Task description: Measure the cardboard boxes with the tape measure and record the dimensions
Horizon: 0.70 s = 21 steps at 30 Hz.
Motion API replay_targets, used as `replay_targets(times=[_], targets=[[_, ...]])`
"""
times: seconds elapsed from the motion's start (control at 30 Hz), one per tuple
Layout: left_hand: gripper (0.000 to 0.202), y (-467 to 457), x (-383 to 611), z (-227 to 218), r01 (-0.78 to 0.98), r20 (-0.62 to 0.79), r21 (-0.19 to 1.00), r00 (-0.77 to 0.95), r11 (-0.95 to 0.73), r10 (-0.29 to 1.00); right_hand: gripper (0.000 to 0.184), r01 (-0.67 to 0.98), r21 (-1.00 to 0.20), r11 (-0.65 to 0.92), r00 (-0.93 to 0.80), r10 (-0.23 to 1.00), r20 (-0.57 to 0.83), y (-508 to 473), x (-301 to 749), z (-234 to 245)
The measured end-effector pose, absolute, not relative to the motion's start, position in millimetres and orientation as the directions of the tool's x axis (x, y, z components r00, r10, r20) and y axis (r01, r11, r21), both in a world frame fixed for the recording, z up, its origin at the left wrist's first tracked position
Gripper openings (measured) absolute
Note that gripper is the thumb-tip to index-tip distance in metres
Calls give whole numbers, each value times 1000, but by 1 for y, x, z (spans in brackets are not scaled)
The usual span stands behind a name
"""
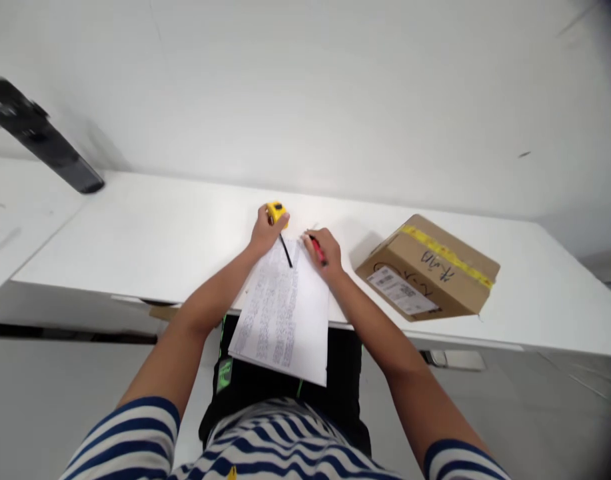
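My left hand (269,230) is closed round a yellow tape measure (278,213) above the top edge of a sheet of paper. A black strap (286,252) hangs from the tape measure over the sheet. The paper (309,313) bears rows of handwriting and hangs past the table's front edge over my lap. My right hand (328,247) grips a red-and-black pen-shaped tool (318,251) at the sheet's upper right corner. Its tip is too small to make out, and so is its exact kind.
A taped cardboard box (430,270) with a shipping label stands to the right on the white table (185,220). At the far left a dark upright device (50,143) stands near the wall. A pale object (458,360) lies below the table at the right.
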<state>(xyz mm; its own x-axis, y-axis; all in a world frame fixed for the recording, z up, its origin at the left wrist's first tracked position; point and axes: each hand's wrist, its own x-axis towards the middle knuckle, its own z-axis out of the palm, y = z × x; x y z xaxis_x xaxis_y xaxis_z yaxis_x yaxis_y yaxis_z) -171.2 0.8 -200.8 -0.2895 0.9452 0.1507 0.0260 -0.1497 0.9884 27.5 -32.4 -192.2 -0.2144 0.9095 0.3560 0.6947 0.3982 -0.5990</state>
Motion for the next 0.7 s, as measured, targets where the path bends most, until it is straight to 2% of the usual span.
replay_targets(times=[0.03,0.17,0.23,0.3,0.37,0.43,0.47,0.5,0.57,0.63,0.7], targets=[[67,-1,-173,-195,6,137,990,-284,-141,949,30,708,-567,421,-240,898,367,-32,24,-193],[77,-6,-187,-164,-116,143,974,-352,-194,925,55,748,-488,450,-265,877,401,-27,12,-194],[84,-13,-193,-144,-164,190,946,-415,-279,890,61,723,-475,502,-267,836,479,-25,8,-190],[88,-30,-192,-122,-220,229,914,-415,-341,881,69,647,-444,620,-302,743,597,-28,7,-183],[88,-56,-181,-98,-270,229,907,-325,-322,918,83,554,-414,722,-313,642,700,-35,8,-174],[85,-90,-162,-75,-256,201,940,-115,-225,973,95,475,-410,779,-282,576,767,-47,14,-165],[83,-107,-151,-64,-231,170,959,2,-165,985,95,441,-409,799,-256,548,796,-55,20,-161],[85,-125,-141,-53,-192,128,976,121,-104,984,89,413,-405,815,-222,522,824,-64,27,-158],[91,-153,-123,-36,-94,57,995,353,-26,934,64,408,-386,827,-113,465,878,-87,49,-153],[94,-170,-109,-25,1,36,999,552,-44,833,38,486,-373,790,6,424,906,-116,77,-150],[89,-174,-95,-21,38,55,993,690,-112,721,28,578,-353,736,57,395,917,-149,107,-147]])
